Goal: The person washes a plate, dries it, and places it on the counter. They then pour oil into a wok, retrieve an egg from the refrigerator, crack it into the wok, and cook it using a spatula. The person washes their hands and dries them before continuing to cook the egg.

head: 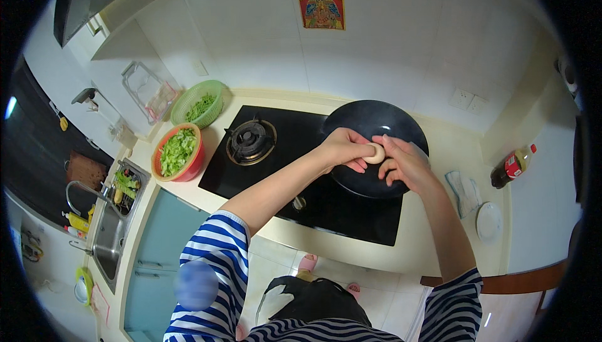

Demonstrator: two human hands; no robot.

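Over a black wok [367, 184] on the right side of a black glass gas hob [268, 184], both of my hands meet at a pale egg [375, 154]. My left hand [345, 150] has the egg pinched between thumb and fingers. From the right, my right hand [404, 163] touches the egg with its fingertips; its lower fingers are curled and partly hide the wok. The inside of the wok looks dark and shiny, with a bright reflection near its middle. Whether the eggshell is cracked cannot be seen.
Left of the exposed burner [251, 140] stand a red bowl [200, 165] of chopped greens and a green basket [216, 109] of cut green vegetables. A sink [109, 252] lies far left. At right are a folded cloth [463, 194], a white plate [489, 222] and a bottle of dark liquid [512, 169].
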